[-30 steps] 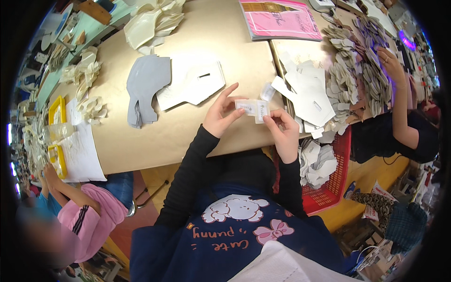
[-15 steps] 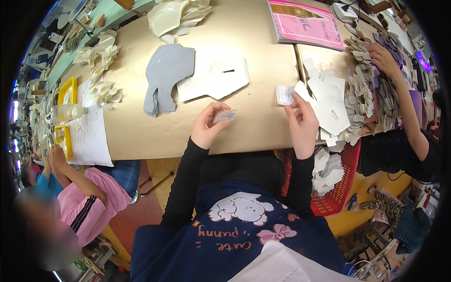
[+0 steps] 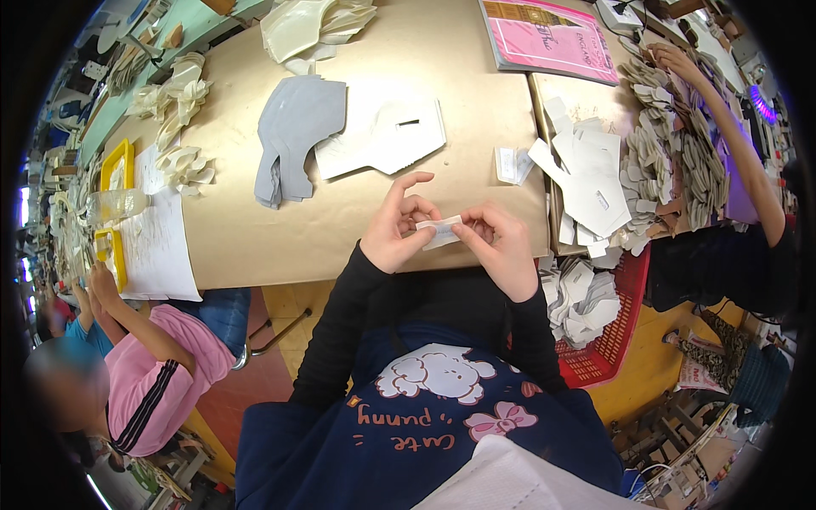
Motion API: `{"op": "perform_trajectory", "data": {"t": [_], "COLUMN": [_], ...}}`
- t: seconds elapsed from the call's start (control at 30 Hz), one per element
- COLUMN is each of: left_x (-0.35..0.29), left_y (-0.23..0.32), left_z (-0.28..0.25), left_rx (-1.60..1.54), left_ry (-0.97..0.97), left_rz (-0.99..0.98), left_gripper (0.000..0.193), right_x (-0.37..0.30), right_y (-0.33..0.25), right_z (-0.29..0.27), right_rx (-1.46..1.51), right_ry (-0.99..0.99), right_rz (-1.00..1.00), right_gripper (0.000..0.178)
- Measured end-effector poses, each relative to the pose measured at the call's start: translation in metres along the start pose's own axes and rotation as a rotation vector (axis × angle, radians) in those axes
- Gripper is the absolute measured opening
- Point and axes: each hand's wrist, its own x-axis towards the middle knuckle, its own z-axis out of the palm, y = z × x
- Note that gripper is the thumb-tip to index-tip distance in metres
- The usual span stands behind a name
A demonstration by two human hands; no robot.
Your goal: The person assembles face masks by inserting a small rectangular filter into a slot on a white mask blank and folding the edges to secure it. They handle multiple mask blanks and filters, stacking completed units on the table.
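A small white label (image 3: 441, 232) with faint grey print is stretched between my two hands above the near edge of the table. My left hand (image 3: 398, 228) pinches its left end between thumb and a bent finger, with the index finger raised. My right hand (image 3: 501, 245) grips the other end between thumb and fingertips. Just beyond them lies a stack of white cut pieces (image 3: 382, 144) with a dark slot in the top one. Grey cut pieces (image 3: 297, 127) overlap its left side. Another small stack of white labels (image 3: 512, 165) rests on the table beyond my right hand.
White cut pieces (image 3: 591, 183) are piled to the right, above a red basket (image 3: 625, 319) of scraps. A pink book (image 3: 552, 42) lies at the back, cream pieces (image 3: 314, 30) at back left. People sit at both sides; one person's arm (image 3: 722, 115) reaches over heaped pieces.
My right hand has moved left from beside the label stack to the label in my left hand and now grips its end. My left index finger has lifted.
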Motion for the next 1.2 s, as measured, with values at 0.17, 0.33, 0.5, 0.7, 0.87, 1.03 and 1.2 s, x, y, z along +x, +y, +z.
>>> {"op": "perform_trajectory", "data": {"t": [0.17, 0.33, 0.5, 0.7, 0.87, 1.03, 1.2], "left_x": [0.017, 0.067, 0.076, 0.072, 0.066, 0.053, 0.055], "left_y": [-0.004, -0.009, -0.026, -0.028, -0.021, -0.009, -0.010], "left_z": [-0.006, -0.044, -0.053, -0.044, -0.040, -0.045, -0.065], "left_rx": [0.549, 1.122, 1.267, 1.172, 1.012, 1.101, 1.210], "left_ry": [0.201, 0.718, 0.724, 0.819, 0.778, 0.642, 0.542], "left_rz": [0.318, 0.534, 0.369, 0.544, 0.585, 0.828, 0.744], "left_gripper": [0.061, 0.048, 0.061, 0.051, 0.040, 0.052, 0.062], "right_x": [-0.002, 0.000, -0.019, -0.039, -0.041, -0.043, -0.036], "right_y": [0.024, 0.042, 0.045, 0.050, 0.053, 0.053, 0.057], "right_z": [0.004, 0.012, 0.011, 0.026, 0.037, 0.026, 0.012], "right_rx": [-0.049, -0.320, -0.417, -0.759, -0.802, -0.563, -0.450], "right_ry": [0.053, 0.251, 0.353, 0.215, 0.149, 0.213, 0.248], "right_rz": [-0.001, -0.145, -0.101, -0.259, -0.199, -0.199, -0.164], "right_gripper": [0.011, 0.013, 0.025, 0.049, 0.062, 0.055, 0.041]}}
